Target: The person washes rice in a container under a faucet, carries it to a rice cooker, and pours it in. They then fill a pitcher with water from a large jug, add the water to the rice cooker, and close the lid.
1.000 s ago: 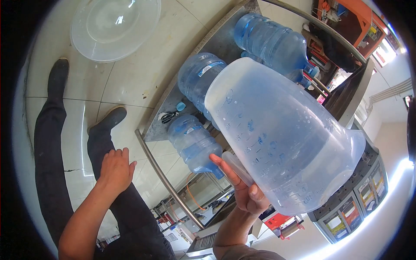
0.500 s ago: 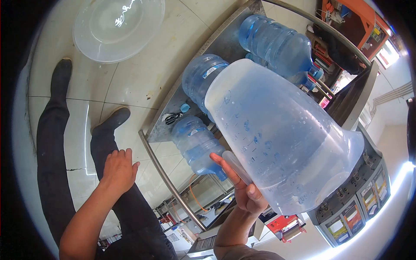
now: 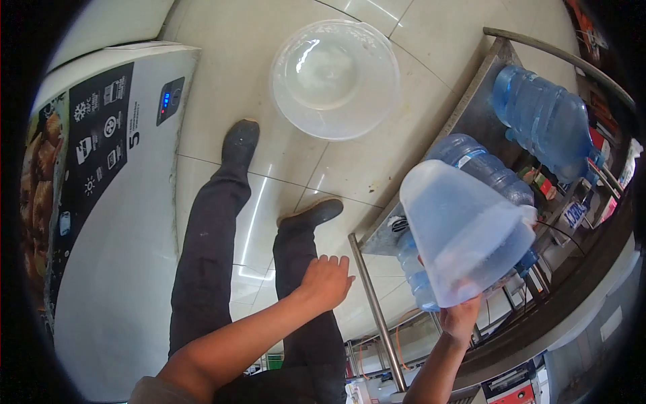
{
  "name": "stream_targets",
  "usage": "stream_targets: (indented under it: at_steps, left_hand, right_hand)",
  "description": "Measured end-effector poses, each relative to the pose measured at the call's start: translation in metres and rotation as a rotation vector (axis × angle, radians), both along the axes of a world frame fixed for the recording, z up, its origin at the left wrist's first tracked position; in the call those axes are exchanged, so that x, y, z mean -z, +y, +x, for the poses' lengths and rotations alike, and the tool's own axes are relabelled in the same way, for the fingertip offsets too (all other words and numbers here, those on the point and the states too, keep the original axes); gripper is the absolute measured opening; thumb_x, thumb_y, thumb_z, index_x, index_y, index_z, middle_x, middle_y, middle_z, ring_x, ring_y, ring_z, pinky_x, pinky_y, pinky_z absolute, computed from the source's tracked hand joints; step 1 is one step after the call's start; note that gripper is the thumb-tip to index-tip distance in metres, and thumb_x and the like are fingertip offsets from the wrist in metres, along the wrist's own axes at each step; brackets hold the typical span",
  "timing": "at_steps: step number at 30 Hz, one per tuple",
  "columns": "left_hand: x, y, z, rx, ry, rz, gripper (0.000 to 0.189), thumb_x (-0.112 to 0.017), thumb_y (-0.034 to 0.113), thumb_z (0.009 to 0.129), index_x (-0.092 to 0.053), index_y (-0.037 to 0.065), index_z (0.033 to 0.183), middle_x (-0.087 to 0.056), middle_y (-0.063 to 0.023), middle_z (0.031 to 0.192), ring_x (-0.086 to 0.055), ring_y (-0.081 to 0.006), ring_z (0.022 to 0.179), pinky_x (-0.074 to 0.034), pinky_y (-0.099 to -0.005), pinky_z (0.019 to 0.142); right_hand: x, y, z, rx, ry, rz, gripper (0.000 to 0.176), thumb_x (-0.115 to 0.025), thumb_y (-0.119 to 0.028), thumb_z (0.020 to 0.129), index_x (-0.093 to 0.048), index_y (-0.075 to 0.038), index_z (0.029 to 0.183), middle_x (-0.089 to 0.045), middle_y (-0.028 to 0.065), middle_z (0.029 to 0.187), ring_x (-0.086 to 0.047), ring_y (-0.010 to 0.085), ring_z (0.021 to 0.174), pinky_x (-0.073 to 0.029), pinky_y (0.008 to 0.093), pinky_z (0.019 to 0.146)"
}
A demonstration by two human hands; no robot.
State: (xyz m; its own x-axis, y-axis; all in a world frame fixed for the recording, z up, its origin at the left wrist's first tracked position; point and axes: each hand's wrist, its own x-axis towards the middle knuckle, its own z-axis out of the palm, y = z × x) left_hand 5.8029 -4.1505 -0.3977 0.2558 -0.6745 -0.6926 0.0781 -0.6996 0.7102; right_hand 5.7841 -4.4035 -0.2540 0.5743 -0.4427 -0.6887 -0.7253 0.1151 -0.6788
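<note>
My right hand (image 3: 461,316) grips a large translucent plastic measuring jug (image 3: 464,232) by its handle, tilted with the mouth toward the lower right, held over a steel rack (image 3: 379,232). Blue water bottles lie on the rack: one (image 3: 546,121) at the far right, one (image 3: 481,167) behind the jug, one (image 3: 416,276) partly hidden under it. My left hand (image 3: 326,279) hangs free with fingers loosely spread, beside my leg and near the rack's rail (image 3: 373,303). It holds nothing.
A clear plastic basin (image 3: 334,77) sits on the tiled floor ahead of my feet (image 3: 242,141). A white appliance with a printed panel (image 3: 101,202) stands at the left. Shelves and clutter fill the right edge beyond the rack.
The view swung left and back, bringing the white appliance into sight. The jug now looks smaller and farther from my face. My left hand stayed by my leg.
</note>
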Motion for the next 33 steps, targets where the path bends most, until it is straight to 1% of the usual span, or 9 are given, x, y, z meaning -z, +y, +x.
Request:
stream_targets:
  at_steps: [1, 2, 4, 9, 17, 21, 23, 26, 33]
  left_hand:
    - [-0.001, 0.001, 0.001, 0.005, 0.004, 0.004, 0.033, -0.06, 0.031, 0.096, -0.057, -0.002, 0.099, -0.066, -0.0206, 0.09, -0.062, -0.0374, 0.089, -0.048, -0.0488, 0.079]
    - [-0.002, 0.002, 0.002, 0.009, 0.0, 0.007, 0.033, -0.06, 0.031, 0.096, -0.057, -0.002, 0.099, -0.066, -0.0206, 0.09, -0.062, -0.0374, 0.089, -0.048, -0.0488, 0.079]
    - [-0.003, 0.002, 0.004, 0.061, 0.015, 0.003, 0.033, -0.061, 0.031, 0.095, -0.058, -0.001, 0.103, -0.066, -0.0184, 0.093, -0.064, -0.0345, 0.089, -0.049, -0.0477, 0.076]
    - [-0.001, 0.003, -0.001, 0.04, -0.016, -0.006, 0.033, -0.06, 0.031, 0.095, -0.058, -0.001, 0.103, -0.066, -0.0178, 0.09, -0.063, -0.0339, 0.086, -0.049, -0.0476, 0.074]
    - [-0.003, 0.004, 0.005, 0.028, 0.009, -0.004, 0.034, -0.058, 0.032, 0.096, -0.056, -0.002, 0.1, -0.066, -0.0209, 0.089, -0.063, -0.0374, 0.086, -0.05, -0.049, 0.076]
    - [-0.004, 0.005, 0.005, 0.014, 0.023, -0.02, 0.032, -0.058, 0.03, 0.096, -0.057, -0.002, 0.101, -0.066, -0.0213, 0.089, -0.064, -0.0375, 0.086, -0.05, -0.0494, 0.076]
    - [-0.004, 0.006, 0.007, 0.008, 0.034, -0.02, 0.032, -0.058, 0.03, 0.096, -0.057, -0.002, 0.101, -0.066, -0.0215, 0.09, -0.064, -0.0375, 0.087, -0.05, -0.0496, 0.077]
    - [-0.004, 0.006, 0.009, 0.002, 0.04, -0.015, 0.032, -0.058, 0.029, 0.096, -0.057, -0.003, 0.102, -0.066, -0.0217, 0.09, -0.064, -0.0377, 0.088, -0.05, -0.0499, 0.077]
    - [-0.004, 0.006, 0.009, -0.004, 0.03, -0.024, 0.032, -0.059, 0.029, 0.096, -0.058, -0.003, 0.102, -0.066, -0.0219, 0.091, -0.065, -0.0382, 0.089, -0.051, -0.0502, 0.078]
  right_hand:
    - [0.006, 0.005, 0.004, -0.062, 0.052, -0.037, 0.054, -0.071, 0.001, 0.085, -0.051, 0.005, 0.134, -0.062, 0.0113, 0.125, -0.064, 0.0194, 0.104, -0.052, 0.0395, 0.098]
    - [0.01, 0.01, 0.01, -0.058, 0.047, -0.035, 0.054, -0.071, 0.001, 0.085, -0.051, 0.005, 0.134, -0.062, 0.0113, 0.125, -0.064, 0.0194, 0.104, -0.052, 0.0395, 0.098]
    - [0.021, 0.022, 0.035, -0.119, 0.181, 0.008, 0.011, -0.073, 0.0, 0.085, -0.065, -0.001, 0.093, -0.067, 0.0014, 0.093, -0.059, 0.0098, 0.084, -0.047, 0.025, 0.078]
    - [0.048, 0.039, 0.065, -0.167, 0.231, 0.041, 0.031, -0.073, -0.001, 0.087, -0.068, 0.006, 0.117, -0.072, 0.005, 0.104, -0.063, 0.009, 0.092, -0.049, 0.0249, 0.081]
    - [0.088, 0.053, 0.118, -0.412, 0.409, -0.116, 0.012, -0.071, -0.011, 0.091, -0.073, 0.001, 0.094, -0.067, -0.0035, 0.077, -0.055, 0.0061, 0.068, -0.043, 0.0256, 0.061]
    - [0.1, 0.063, 0.143, -0.562, 0.485, -0.24, 0.02, -0.073, -0.017, 0.09, -0.072, 0.003, 0.093, -0.067, 0.001, 0.071, -0.054, 0.0057, 0.066, -0.044, 0.0279, 0.06]
    - [0.11, 0.066, 0.146, -0.635, 0.474, -0.354, 0.03, -0.072, -0.025, 0.089, -0.07, 0.004, 0.088, -0.069, 0.0161, 0.068, -0.067, 0.0232, 0.064, -0.049, 0.0373, 0.061]
    - [0.114, 0.07, 0.158, -0.805, 0.515, -0.449, 0.039, -0.07, -0.034, 0.09, -0.07, 0.004, 0.086, -0.07, 0.0236, 0.079, -0.07, 0.0409, 0.076, -0.052, 0.0473, 0.069]
    - [0.114, 0.083, 0.188, -0.989, 0.759, -0.552, 0.055, -0.065, -0.05, 0.091, -0.069, 0.005, 0.089, -0.07, 0.0276, 0.09, -0.069, 0.0458, 0.087, -0.053, 0.0518, 0.076]
